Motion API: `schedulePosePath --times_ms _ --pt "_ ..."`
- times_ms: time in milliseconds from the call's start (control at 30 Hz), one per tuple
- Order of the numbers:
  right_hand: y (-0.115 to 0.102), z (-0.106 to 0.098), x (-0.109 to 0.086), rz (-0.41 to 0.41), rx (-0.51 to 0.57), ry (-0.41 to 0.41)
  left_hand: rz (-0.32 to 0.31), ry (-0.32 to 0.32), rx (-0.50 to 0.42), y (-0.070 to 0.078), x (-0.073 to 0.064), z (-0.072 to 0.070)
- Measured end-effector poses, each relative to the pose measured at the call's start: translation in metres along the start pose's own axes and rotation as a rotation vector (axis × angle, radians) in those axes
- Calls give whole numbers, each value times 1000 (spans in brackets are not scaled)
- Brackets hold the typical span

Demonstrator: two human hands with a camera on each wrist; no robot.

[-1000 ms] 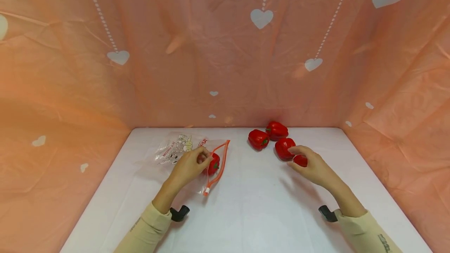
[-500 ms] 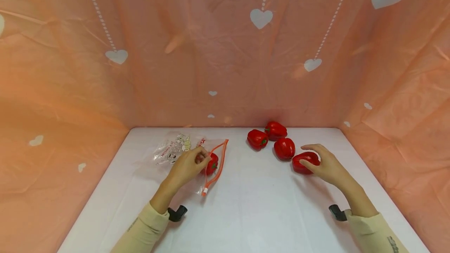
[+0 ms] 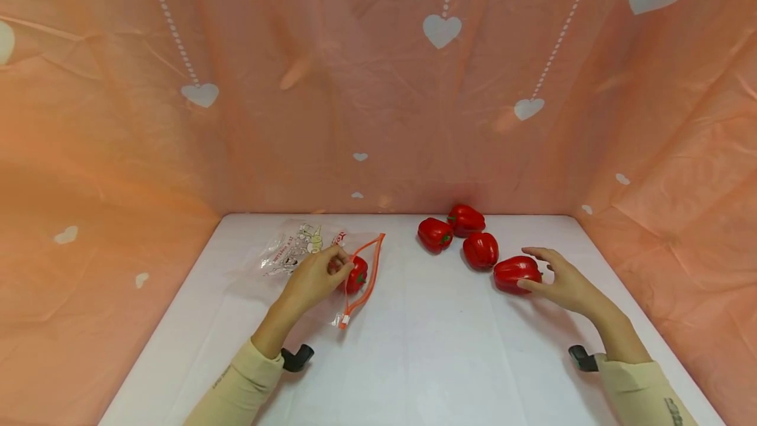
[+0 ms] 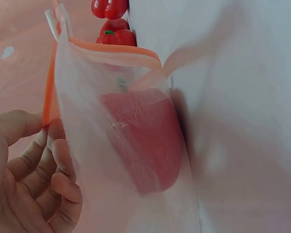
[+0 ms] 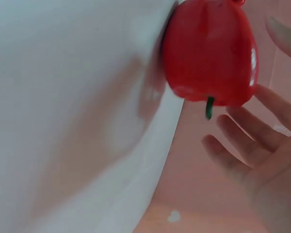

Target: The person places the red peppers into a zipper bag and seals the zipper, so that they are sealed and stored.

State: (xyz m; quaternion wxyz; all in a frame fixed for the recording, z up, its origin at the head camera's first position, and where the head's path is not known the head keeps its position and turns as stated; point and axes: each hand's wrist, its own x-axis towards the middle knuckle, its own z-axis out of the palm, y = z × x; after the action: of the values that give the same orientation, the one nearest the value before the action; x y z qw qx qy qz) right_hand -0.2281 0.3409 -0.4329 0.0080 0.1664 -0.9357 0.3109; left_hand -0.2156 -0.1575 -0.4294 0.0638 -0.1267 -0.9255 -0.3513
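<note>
My left hand [image 3: 318,276] pinches the orange-edged rim of a clear zip bag [image 4: 106,47] between thumb and fingers, holding its mouth apart. Inside the bag lies a red bell pepper [image 4: 148,141], its green stem toward the opening. On the right, my right hand [image 3: 558,279] is spread beside another red bell pepper [image 3: 516,275] that sits on the table. Its fingers [image 5: 247,131] are loosely extended near the stem end, with the thumb apart from them. Cartoon print shows on the flat part of the bag in the head view.
Three more red bell peppers [image 3: 480,250] stand grouped at the back, right of the middle. The white table [image 3: 414,360] ends at an orange curtain [image 3: 384,117] with white hearts, which rises at the back and both sides.
My right hand has drawn back to the right, uncovering the pepper it was over. My left hand stays on the bag, and the pepper inside has barely moved.
</note>
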Motion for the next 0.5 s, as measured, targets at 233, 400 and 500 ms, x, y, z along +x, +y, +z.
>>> schedulePosePath --times_ms 233,400,500 --pt "9 -3 -4 32 60 -75 11 4 6 0 0 0" --pt "15 -3 -6 50 87 -116 13 2 7 -1 0 1" --pt "19 -3 -7 48 97 -123 7 2 7 -1 0 2"
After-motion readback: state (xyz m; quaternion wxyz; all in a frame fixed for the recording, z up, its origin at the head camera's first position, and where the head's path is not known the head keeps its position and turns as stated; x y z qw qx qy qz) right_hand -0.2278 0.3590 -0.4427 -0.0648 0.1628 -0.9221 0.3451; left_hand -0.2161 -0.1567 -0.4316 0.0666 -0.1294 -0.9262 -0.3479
